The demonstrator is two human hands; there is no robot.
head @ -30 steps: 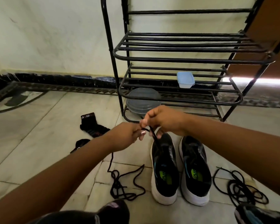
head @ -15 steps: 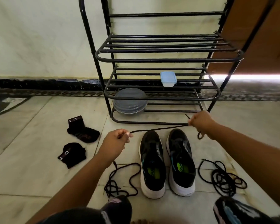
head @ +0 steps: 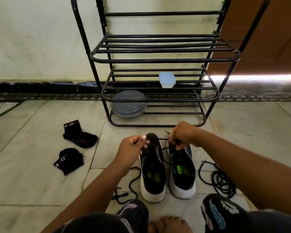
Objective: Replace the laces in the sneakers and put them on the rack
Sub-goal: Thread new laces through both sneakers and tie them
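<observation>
Down on the tiled floor (head: 32, 190): two sneakers (head: 168, 172) side by side, two black socks (head: 74, 145) left, loose laces (head: 222, 180) coiled right, rack (head: 158, 91) standing behind.

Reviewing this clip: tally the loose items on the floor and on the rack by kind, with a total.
Sneakers: 2, left one, right one
Socks: 2, and
Laces: 3, one in hand, one floor left, one coiled right
Containers on rack: 2, small box, round one
Total: 9
</observation>
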